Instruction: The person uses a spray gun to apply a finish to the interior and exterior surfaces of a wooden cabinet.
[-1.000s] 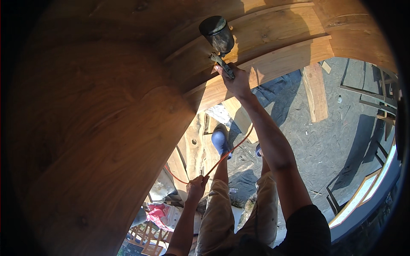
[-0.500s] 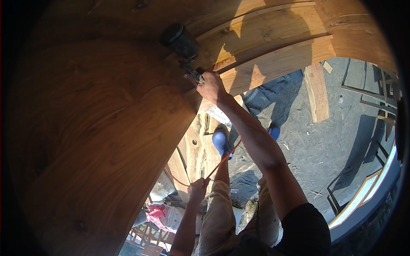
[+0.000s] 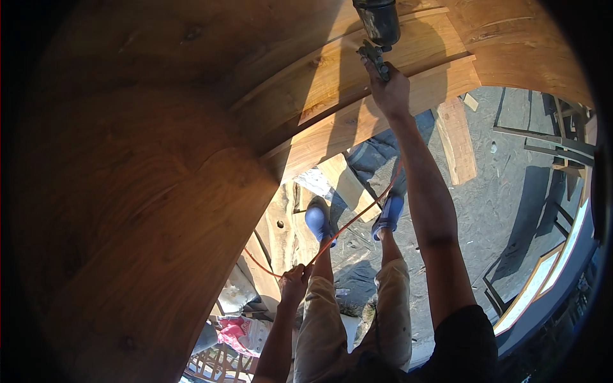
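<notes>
One huge wooden panel (image 3: pixel 147 230) fills the left side, its slanting edge stopping short of the person's legs (image 3: pixel 391 300), while grey ground (image 3: pixel 498 210) opens wide to the right. Half-sunlit ledged boards (image 3: pixel 332 76) stretch across the front. Before them is the spray gun (image 3: pixel 375 60), clasped in the fingers of the right hand (image 3: pixel 391 92); its dark cup (image 3: pixel 381 24) hides its contents from me. Thinnest, a red hose (image 3: pixel 350 223) runs through the left hand (image 3: pixel 294 282), fingers curled around it.

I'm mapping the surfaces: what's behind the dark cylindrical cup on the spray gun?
Around the dark cylindrical cup, brown wooden boards show, partly sunlit, partly shadowed. Whatever sits directly behind it is covered.
</notes>
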